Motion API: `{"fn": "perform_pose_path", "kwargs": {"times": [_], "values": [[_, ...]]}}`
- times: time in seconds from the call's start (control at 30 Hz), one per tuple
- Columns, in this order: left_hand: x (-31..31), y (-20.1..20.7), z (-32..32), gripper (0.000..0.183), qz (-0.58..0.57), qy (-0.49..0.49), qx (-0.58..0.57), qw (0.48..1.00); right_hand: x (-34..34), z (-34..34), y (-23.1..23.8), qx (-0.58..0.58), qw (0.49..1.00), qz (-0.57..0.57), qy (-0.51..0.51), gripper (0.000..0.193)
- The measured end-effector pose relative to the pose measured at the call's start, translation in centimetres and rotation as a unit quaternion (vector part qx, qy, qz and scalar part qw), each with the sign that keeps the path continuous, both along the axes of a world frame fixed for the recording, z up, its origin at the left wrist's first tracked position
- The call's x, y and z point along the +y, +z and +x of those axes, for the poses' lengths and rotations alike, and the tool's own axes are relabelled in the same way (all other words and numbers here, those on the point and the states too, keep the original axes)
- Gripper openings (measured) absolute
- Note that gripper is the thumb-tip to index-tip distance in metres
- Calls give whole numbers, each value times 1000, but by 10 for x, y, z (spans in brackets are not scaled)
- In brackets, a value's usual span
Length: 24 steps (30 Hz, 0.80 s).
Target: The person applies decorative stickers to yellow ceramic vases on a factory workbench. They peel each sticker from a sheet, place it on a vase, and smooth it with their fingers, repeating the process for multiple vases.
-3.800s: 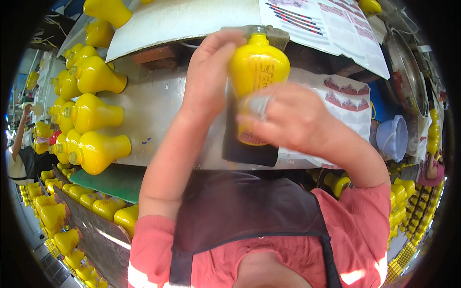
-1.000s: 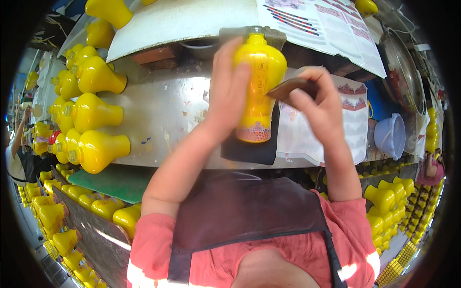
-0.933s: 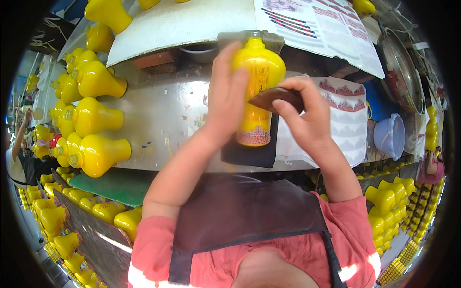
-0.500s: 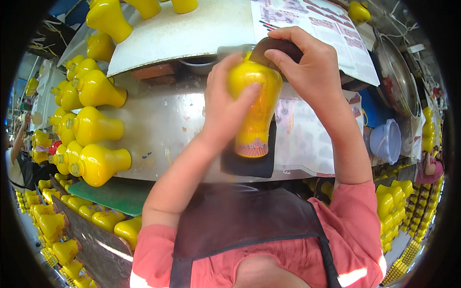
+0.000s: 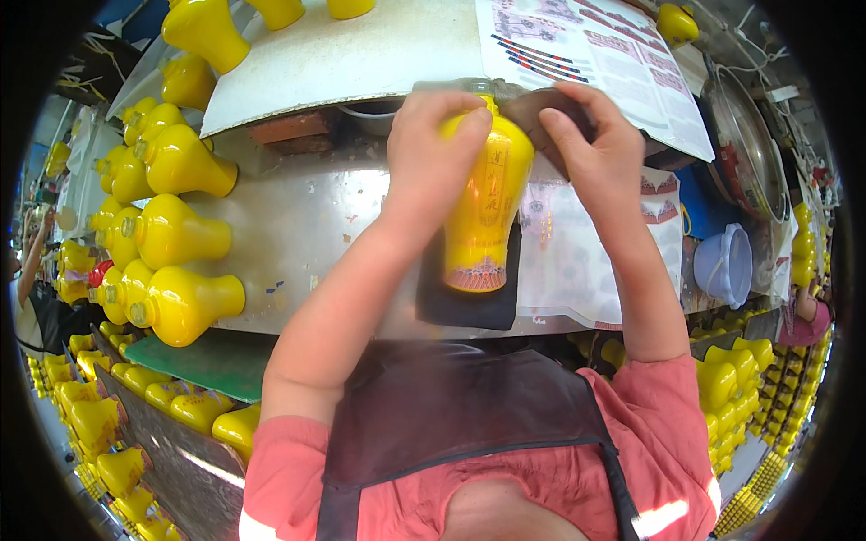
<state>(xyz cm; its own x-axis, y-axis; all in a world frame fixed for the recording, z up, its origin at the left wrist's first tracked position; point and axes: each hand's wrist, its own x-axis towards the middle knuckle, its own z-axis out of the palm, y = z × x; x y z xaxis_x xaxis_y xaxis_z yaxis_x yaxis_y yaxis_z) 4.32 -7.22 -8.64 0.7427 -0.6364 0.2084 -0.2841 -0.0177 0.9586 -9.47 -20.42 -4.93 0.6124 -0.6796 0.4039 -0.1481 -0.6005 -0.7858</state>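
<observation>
A glossy yellow bottle (image 5: pixel 487 207) with a printed panel and a patterned band at its base lies on a black cloth pad (image 5: pixel 467 309), its clear neck pointing away from me. My left hand (image 5: pixel 433 149) is closed around the bottle's left shoulder, the thumb pressed on its front. My right hand (image 5: pixel 600 135) pinches a dark brown, flat, rounded scraper-like piece (image 5: pixel 550 126) between thumb and fingers. The piece's edge is beside the bottle's right shoulder; whether they touch I cannot tell.
Several yellow bottles (image 5: pixel 185 236) lie along the table's left side. A white board (image 5: pixel 361 54) at the back carries sheets of printed decals (image 5: pixel 622 63). More decal sheets (image 5: pixel 577 252) lie right of the pad. A pale blue bucket (image 5: pixel 724 266) stands at the right.
The bottle has turned, bringing its printed panel to face up. My right hand has drawn the brown piece right and slightly down, off the bottle's shoulder.
</observation>
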Motion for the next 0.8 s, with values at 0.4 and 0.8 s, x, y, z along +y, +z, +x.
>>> {"fn": "perform_pose_path", "kwargs": {"times": [0.4, 0.8], "values": [[4, -8, 6, 20, -138, -20, 251, 958, 64, -30, -11, -30, 887, -435, 153, 25], [26, -26, -15, 60, -100, -30, -81, 991, 15, 19, 41, 12, 940, -317, 129, 22]]}}
